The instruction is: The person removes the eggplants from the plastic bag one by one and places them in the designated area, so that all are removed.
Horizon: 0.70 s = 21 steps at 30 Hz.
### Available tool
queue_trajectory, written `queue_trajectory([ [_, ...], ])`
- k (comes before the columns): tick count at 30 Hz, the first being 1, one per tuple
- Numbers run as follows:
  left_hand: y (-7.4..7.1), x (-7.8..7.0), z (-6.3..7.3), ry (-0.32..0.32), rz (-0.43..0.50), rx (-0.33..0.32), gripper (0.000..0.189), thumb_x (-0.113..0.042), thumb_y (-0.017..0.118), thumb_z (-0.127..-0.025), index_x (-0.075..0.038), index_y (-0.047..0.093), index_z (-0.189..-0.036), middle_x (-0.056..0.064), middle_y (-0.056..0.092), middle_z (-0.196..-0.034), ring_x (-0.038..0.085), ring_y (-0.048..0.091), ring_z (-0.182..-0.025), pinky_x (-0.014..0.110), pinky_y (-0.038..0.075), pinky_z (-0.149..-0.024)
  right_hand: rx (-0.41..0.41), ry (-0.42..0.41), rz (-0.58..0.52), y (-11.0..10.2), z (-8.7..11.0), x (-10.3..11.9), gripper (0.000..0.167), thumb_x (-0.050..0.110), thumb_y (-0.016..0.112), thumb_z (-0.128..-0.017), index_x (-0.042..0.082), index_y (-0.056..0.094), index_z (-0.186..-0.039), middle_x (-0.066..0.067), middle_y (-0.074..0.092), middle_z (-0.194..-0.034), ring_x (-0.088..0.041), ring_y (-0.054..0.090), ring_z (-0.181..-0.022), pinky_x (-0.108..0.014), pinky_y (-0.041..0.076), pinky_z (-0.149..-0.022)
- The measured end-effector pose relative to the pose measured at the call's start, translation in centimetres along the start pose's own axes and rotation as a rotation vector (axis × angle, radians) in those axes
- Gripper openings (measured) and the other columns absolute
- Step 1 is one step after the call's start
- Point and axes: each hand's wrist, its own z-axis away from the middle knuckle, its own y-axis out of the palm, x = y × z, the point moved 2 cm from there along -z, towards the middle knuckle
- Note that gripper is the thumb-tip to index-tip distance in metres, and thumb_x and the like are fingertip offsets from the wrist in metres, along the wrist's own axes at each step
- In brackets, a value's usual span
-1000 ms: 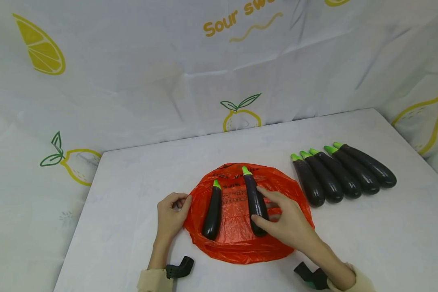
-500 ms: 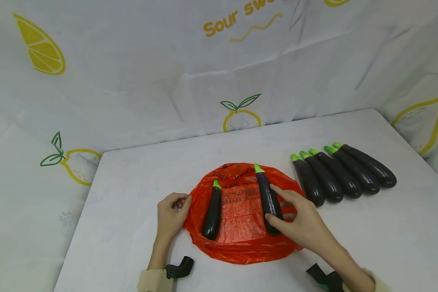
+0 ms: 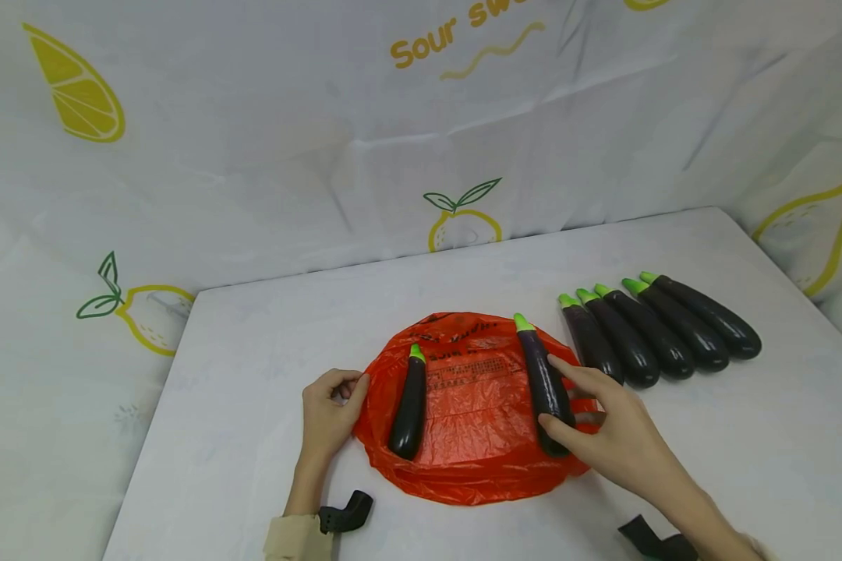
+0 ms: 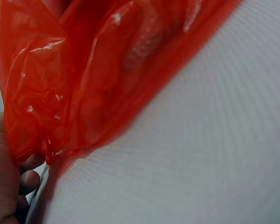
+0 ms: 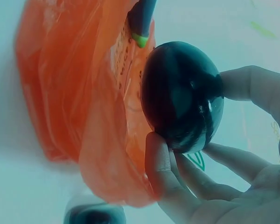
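Observation:
My right hand (image 3: pixel 620 440) grips a dark, glossy eggplant (image 3: pixel 542 374) with a green stem, over the right side of a red plastic bag (image 3: pixel 473 483). The right wrist view shows the rounded end of this eggplant (image 5: pixel 179 100) between thumb and fingers. At the bag's left edge, my left hand (image 3: pixel 330 413) pinches the plastic between thumb and fingers. Close up in the left wrist view, the gathered red film (image 4: pixel 79 84) runs to those fingers. A second eggplant (image 3: pixel 410 409) lies inside the bag's left part, stem pointing away.
Several more eggplants (image 3: pixel 666 335) lie side by side on the white table (image 3: pixel 252 343), right of the bag, stems toward the back. A white curtain (image 3: pixel 267 140) with lemon prints hangs behind the table's far edge.
My right hand has moved to the right with the eggplant, from near the bag's middle to its right side. My left hand has stayed on the bag's edge.

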Motion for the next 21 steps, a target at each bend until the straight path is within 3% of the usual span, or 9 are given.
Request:
queue_trajectory([
  [7, 0.0, 0.1, 0.0, 0.006, 0.003, 0.001, 0.012, -0.016, 0.075, -0.090, -0.004, 0.077, -0.088, 0.000, 0.063, -0.070, 0.007, 0.051, -0.067, 0.019, 0.045, -0.060, -0.008, 0.006, 0.011, -0.6, 0.8, -1.0, 0.077, 0.012, 0.088, -0.078, 0.006, 0.054, -0.146, -0.030, 0.059, -0.137, -0.036, 0.066, -0.102, -0.042, 0.063, -0.069],
  [21, 0.0, 0.1, 0.0, 0.006, -0.013, -0.008, 0.007, -0.013, 0.075, -0.089, -0.007, 0.078, -0.087, 0.000, 0.062, -0.069, 0.005, 0.050, -0.066, 0.018, 0.043, -0.060, -0.034, 0.077, 0.081, -2.1, 2.9, -2.9, 0.082, 0.014, 0.089, -0.076, 0.012, 0.051, -0.149, -0.029, 0.056, -0.140, -0.037, 0.066, -0.101, -0.043, 0.063, -0.069],
])
